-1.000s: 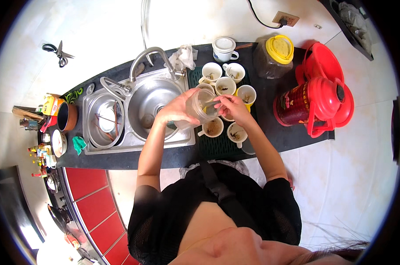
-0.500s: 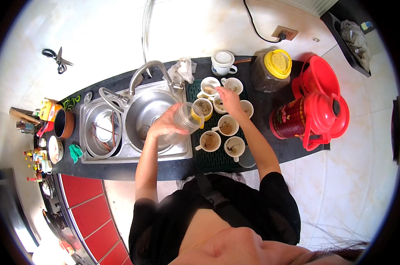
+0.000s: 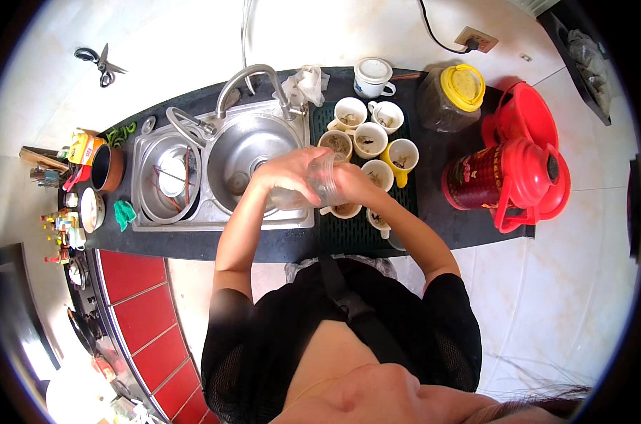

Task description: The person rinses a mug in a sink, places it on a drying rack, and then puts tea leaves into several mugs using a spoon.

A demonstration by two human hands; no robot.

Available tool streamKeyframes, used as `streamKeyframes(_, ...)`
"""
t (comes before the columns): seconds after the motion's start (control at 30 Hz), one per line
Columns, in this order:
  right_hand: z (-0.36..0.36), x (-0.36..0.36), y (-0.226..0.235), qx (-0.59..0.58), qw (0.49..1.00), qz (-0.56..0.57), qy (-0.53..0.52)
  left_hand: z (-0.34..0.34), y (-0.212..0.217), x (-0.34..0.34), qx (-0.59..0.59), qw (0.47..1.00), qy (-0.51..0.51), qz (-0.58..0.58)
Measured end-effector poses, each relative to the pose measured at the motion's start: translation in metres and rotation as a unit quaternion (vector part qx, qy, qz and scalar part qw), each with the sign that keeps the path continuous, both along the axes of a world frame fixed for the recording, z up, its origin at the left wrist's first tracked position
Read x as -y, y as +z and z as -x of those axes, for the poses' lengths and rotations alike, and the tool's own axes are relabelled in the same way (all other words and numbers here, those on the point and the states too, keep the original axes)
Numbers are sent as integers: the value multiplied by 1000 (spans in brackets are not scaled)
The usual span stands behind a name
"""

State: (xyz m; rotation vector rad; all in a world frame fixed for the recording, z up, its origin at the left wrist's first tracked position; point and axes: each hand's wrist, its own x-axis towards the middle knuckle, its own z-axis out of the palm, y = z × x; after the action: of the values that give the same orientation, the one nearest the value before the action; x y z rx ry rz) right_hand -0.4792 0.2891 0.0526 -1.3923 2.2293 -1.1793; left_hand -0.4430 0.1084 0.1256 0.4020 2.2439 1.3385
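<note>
My left hand [image 3: 286, 172] grips a clear plastic jar [image 3: 292, 199], tilted on its side near the right edge of the sink. At the jar's mouth is my right hand [image 3: 354, 185], its fingers apparently inside and hard to make out through the plastic. Several mugs with dry brownish bits in them stand on a dark green slotted tray [image 3: 356, 239]. Among them are a white mug [image 3: 370, 131] in the middle and a yellow mug [image 3: 401, 168] on the right. My right hand and forearm partly cover the nearest mugs.
A double steel sink [image 3: 221, 220] lies to the left. Behind the tray stands a lidded mug [image 3: 373, 83]. Rightward are a yellow-lidded jar [image 3: 447, 106], a red thermos flask [image 3: 479, 177] and red buckets [image 3: 532, 116]. A green cloth [image 3: 124, 214] lies left of the sink.
My right hand has come back from above the far mugs to the jar's mouth. The jar stays in my left hand, now tilted toward the right one. The whole view has shifted slightly.
</note>
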Motion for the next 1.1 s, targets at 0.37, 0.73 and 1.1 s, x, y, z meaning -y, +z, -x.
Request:
streamKeyframes(0.37, 11, -18, 5, 522, 848, 63, -66, -8, -2, 6, 9, 1000, -1, 11)
streamKeyframes(0.73, 48, -63, 9, 510, 822, 161, -195, -4, -19, 15, -50, 993, 79, -74)
streamKeyframes(1.1, 62, -84, -27, -164, 956, -7, -245, -12, -15, 27, -64, 991, 98, -62)
